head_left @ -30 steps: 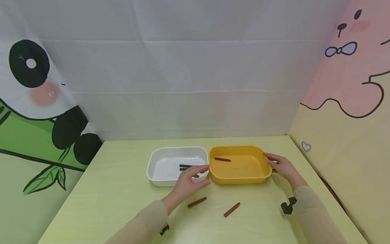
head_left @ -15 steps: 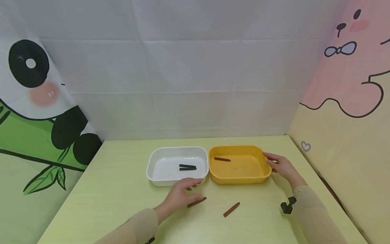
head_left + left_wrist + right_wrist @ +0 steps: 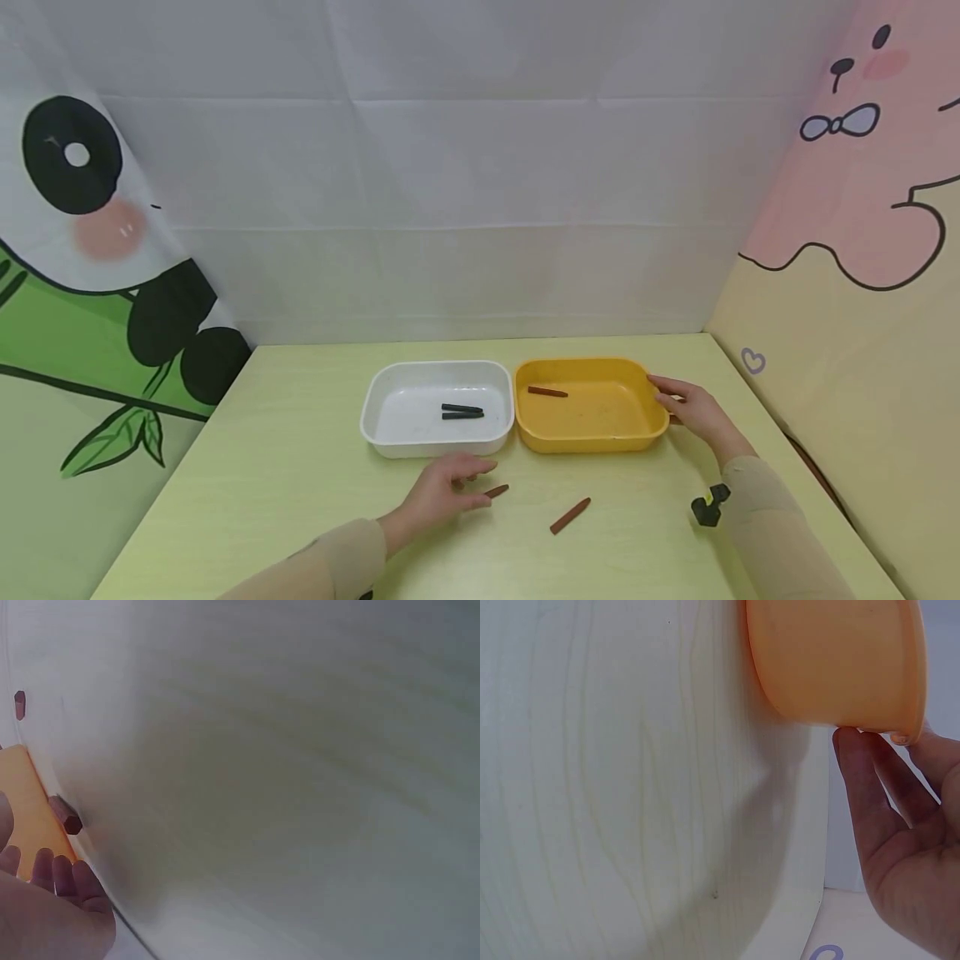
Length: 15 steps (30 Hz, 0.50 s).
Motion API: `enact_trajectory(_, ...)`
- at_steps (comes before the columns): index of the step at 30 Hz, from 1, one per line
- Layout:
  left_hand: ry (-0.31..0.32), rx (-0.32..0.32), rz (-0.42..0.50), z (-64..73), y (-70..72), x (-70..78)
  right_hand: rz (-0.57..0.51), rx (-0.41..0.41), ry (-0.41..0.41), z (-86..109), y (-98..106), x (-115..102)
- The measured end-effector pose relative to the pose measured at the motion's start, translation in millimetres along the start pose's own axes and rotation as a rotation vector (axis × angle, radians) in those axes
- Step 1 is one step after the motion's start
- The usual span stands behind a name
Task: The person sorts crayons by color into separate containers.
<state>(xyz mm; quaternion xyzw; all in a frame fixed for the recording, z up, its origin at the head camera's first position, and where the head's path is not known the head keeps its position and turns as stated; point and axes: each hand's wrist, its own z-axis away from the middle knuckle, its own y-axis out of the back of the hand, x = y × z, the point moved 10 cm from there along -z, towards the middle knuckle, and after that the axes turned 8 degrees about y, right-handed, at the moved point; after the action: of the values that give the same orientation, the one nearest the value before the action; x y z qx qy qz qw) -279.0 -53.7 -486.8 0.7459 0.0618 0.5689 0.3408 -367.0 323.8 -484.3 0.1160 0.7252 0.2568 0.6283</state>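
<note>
Picking up brown crayon off tabletop just in front of white tray: left hand pinching it, right hand flat-fingered steadying yellow tray; next needs clean lift.

No readable words, labels, brand names or numbers appear in any view. The only sign-like mark is a small purple heart outline printed on the yellow backdrop panel to the right of the counter; part of its purple outline also shows at the bottom edge of the right wrist view.
</note>
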Motion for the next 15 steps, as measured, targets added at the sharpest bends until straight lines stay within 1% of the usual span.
enact_trajectory(4,0.087,-0.014,0.035,-0.9,-2.3,-10.4,0.006,-0.002,0.000,-0.2,-0.1,0.7)
enact_trajectory(7,0.130,-0.025,0.081,-1.0,-4.5,-15.5,0.013,-0.003,-0.001,-0.5,0.0,0.8)
enact_trajectory(11,0.151,-0.035,0.122,-0.6,-8.2,-18.6,0.009,-0.004,-0.005,-0.3,-0.1,0.4)
enact_trajectory(15,0.143,-0.034,0.115,0.1,-10.8,-18.7,0.000,-0.002,-0.011,0.7,0.3,0.6)
